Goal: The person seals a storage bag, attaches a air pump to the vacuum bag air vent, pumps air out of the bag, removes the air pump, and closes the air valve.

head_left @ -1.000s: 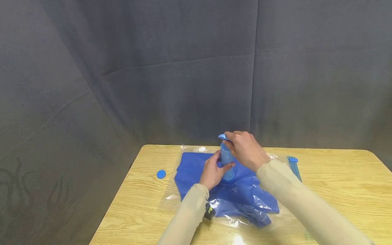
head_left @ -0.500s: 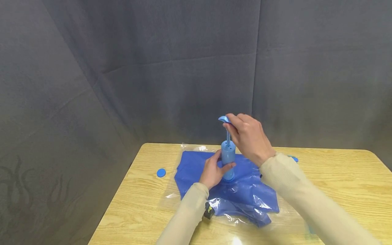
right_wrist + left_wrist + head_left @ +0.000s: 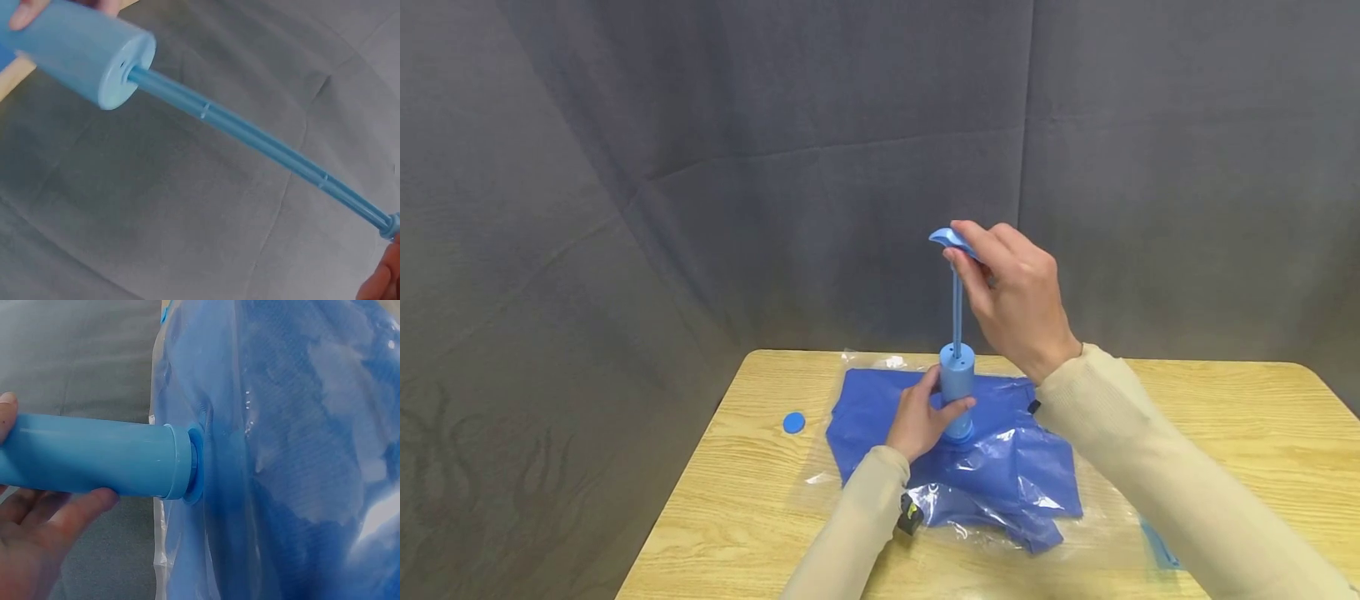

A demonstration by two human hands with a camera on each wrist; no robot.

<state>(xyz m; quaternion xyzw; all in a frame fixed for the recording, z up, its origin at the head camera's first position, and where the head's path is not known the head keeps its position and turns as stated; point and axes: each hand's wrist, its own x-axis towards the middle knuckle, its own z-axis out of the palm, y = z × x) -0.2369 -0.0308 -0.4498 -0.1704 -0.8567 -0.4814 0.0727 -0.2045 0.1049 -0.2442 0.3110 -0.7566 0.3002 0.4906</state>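
Observation:
A light blue hand pump [image 3: 957,375] stands upright on a clear plastic vacuum bag [image 3: 981,533] with folded blue fabric [image 3: 872,408] inside. My left hand [image 3: 919,421] grips the pump's barrel low down, thumb across its near side. With my right hand [image 3: 1018,283] I hold the pump's handle [image 3: 946,238] high above the barrel, and a long stretch of rod [image 3: 957,312] shows between them. In the left wrist view the barrel's collar [image 3: 181,461] meets the round valve [image 3: 197,464] on the bag. The right wrist view shows the rod coming out of the barrel's end cap [image 3: 128,72].
A round blue cap [image 3: 793,422] lies on the wooden table [image 3: 715,500] left of the bag. A small black object [image 3: 910,515] shows beside my left sleeve. The bag's blue zip edge [image 3: 1159,546] peeks out near my right forearm. Grey curtain hangs behind.
My right hand has risen steadily, drawing the handle up from the barrel's top so that the rod stands far out. My left hand stays on the barrel.

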